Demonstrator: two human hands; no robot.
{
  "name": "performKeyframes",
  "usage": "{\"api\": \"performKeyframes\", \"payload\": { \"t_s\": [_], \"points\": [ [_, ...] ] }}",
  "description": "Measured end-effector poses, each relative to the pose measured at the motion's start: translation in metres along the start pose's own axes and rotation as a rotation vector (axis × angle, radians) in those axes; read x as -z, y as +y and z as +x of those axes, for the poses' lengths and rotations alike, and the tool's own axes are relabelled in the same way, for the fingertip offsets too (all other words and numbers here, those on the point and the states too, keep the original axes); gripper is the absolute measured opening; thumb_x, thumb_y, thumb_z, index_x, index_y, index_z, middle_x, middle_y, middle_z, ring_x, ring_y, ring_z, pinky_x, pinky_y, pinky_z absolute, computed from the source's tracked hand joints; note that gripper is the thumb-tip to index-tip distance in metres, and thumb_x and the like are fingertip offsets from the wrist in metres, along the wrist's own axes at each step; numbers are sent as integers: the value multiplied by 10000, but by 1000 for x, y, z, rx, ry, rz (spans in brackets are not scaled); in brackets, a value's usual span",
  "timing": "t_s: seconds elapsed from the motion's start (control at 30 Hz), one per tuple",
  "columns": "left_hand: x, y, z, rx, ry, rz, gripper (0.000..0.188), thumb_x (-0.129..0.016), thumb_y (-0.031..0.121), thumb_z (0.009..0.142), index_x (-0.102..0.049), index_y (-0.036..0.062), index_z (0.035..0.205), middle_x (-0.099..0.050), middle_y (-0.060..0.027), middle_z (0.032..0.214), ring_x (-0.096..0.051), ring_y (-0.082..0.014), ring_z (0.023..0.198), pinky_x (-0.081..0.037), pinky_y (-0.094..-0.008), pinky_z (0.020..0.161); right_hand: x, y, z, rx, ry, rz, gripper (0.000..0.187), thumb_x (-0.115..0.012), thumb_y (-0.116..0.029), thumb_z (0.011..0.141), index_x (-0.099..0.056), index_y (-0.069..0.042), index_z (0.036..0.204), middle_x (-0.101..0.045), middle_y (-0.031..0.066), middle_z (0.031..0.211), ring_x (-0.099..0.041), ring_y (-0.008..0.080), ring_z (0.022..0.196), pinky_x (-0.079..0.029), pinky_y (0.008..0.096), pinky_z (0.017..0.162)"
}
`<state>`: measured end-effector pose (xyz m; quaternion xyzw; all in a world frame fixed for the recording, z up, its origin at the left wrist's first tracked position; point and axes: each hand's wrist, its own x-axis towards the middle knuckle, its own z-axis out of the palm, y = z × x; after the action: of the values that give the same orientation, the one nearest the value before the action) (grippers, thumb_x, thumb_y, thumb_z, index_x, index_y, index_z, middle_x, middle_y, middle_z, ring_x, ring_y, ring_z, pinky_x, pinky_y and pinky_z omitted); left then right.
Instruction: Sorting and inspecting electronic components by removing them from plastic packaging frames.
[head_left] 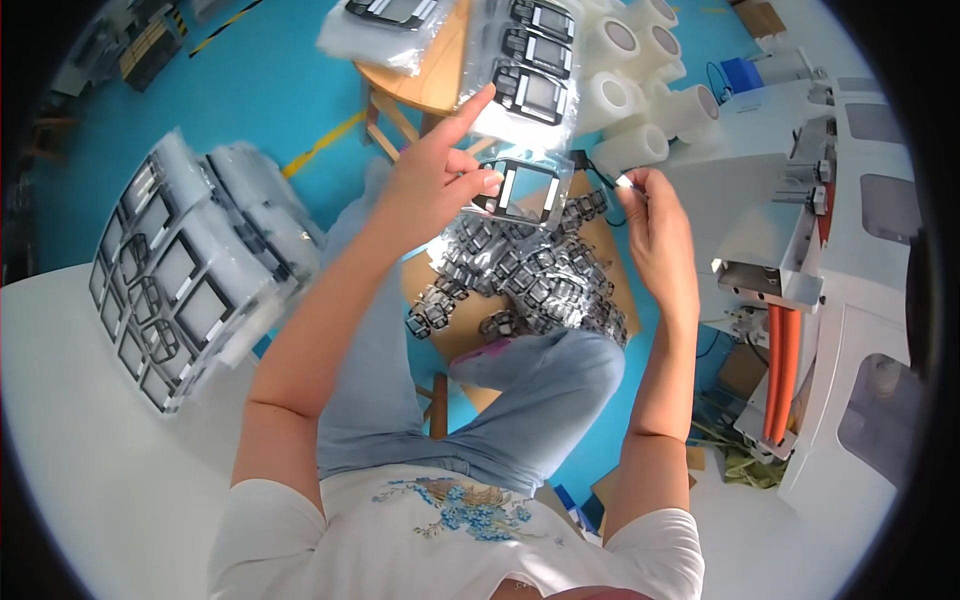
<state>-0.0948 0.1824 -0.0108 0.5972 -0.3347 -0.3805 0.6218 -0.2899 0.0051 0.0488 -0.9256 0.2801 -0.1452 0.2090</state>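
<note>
My left hand (440,185) is over the stool's near edge, index finger stretched forward along a clear film strip (540,92) printed with black frames. Its thumb and curled fingers pinch the left edge of a clear film piece with a black frame (552,195). Glare hides whether this piece joins the strip behind it. To the right, my right hand (660,240) is closed, with a small white scrap (625,181) between thumb and fingertips. Below both hands, a heap of small black-framed film pieces (550,285) covers much of a cardboard sheet (625,265).
The strip rests on a wooden stool (430,80) beside another bagged stack (385,35). Large framed film stacks (180,265) sit on the white table (70,400) at left. White film rolls (630,145) stand beyond my right hand. A white machine (850,330) with orange tubes (782,370) borders the right.
</note>
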Motion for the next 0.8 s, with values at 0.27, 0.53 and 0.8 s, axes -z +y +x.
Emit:
{"api": "performKeyframes", "payload": {
  "t_s": [0.27, 0.53, 0.8],
  "points": [
    [-21, -46, -16, -113, -244, -145, 484, -671, 47, 913, -488, -6, 1358, -722, -111, 950, -669, -136, 929, -526, -248, 791, 27, -46, 29, -5, 81, 859, 155, -756, -130, 863, -691, -12, 941, -691, 20, 790, -569, 57, 661, -426, 201, 582],
    [-27, -4, 5, -153, 192, -317, 519, -585, 17, 952, -421, 51, 1443, -671, -77, 869, -641, -100, 777, -589, -249, 609, -25, 38, 199, -244, 110, 1022, 230, -667, -301, 934, -661, -99, 824, -541, -44, 634, -443, 60, 523, -327, 235, 478],
    [-9, -16, 6, -63, 122, 11, 600, -602, 52, 911, -454, 181, 1478, -550, 10, 748, -446, -56, 592, -446, -233, 562, -24, 11, 106, -78, 215, 547, 275, -592, -262, 995, -711, -43, 1111, -481, -53, 731, -427, 54, 660, -360, 224, 581]
  ]
}}
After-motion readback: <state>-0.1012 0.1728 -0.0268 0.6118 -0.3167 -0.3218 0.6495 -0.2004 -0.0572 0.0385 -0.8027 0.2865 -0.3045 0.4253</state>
